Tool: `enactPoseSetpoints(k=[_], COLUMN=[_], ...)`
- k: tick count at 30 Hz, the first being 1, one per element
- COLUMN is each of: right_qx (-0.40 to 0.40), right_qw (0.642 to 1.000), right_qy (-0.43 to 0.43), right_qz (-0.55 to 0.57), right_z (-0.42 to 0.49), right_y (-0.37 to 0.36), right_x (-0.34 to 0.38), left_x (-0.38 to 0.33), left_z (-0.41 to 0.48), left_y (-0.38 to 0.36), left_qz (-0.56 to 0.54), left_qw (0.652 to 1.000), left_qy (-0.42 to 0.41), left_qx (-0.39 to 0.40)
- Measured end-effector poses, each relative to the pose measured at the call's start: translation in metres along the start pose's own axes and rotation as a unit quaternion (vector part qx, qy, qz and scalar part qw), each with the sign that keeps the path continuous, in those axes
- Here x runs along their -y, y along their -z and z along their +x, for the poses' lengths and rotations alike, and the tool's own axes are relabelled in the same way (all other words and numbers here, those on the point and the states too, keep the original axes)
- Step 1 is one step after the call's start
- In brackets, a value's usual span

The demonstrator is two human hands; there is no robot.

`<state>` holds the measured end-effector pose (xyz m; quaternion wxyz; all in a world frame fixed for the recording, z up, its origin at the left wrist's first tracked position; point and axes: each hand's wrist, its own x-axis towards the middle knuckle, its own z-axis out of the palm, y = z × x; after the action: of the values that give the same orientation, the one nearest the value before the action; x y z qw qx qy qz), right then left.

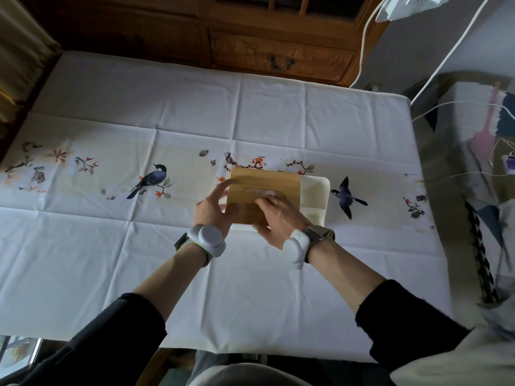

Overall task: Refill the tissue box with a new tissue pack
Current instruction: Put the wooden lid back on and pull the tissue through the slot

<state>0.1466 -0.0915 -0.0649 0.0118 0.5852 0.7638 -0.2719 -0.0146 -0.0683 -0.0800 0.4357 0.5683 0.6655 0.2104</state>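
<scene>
1. Centre frame, the left hand (213, 208) grips the left edge of the wooden lid (263, 197), fingers spread.
2. The right hand (278, 218) pinches the lid's near edge.
3. Right of centre, the white tissue box (315, 197) sits on the surface (111, 246), half uncovered.
4. Likely step: taking off the lid; next comes lifting it clear. No tissue pack visible.
</scene>
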Motion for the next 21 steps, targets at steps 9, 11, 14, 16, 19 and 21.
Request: enactPoseSetpoints(k=[9,11,14,16,19,21], right_qx=[-0.076,-0.088,-0.103,-0.109,-0.117,-0.124], right_qw=[0.986,0.978,0.976,0.976,0.977,0.975], right_qy=[-0.092,-0.11,-0.125,-0.129,-0.128,-0.13], right_qz=[-0.12,-0.152,-0.147,-0.138,-0.125,-0.127], right_z=[0.004,0.004,0.001,0.002,0.003,0.001], right_y=[-0.014,-0.014,-0.014,-0.013,-0.01,-0.011], right_x=[0.017,0.021,0.023,0.021,0.018,0.017], left_x=[0.0,0.0,-0.001,-0.002,-0.002,-0.001], left_z=[0.002,0.002,0.003,0.003,0.004,0.003], left_y=[0.001,0.0,0.001,0.001,0.001,0.002], left_qz=[0.015,0.017,0.018,0.016,0.005,0.004], left_qw=[1.0,1.0,1.0,1.0,1.0,1.0], left_qy=[-0.004,-0.001,0.006,0.008,0.008,0.008], left_qx=[0.001,-0.006,-0.012,-0.01,-0.008,-0.009])
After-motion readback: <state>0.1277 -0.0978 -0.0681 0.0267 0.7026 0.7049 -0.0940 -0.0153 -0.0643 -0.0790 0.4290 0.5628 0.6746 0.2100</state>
